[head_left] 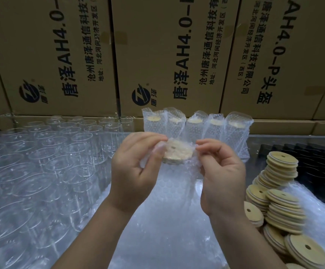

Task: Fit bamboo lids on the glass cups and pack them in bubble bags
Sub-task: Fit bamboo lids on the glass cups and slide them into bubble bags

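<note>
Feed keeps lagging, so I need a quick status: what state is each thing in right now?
Left hand: pinching the bubble bag mouth.
Right hand: pinching the other side.
Held cup: lidded, inside the bubble bag.
Packed cups: five, bagged, standing in a row.
Bare glass cups: unlidded, unbagged.
Bamboo lids: loose, stacked.
</note>
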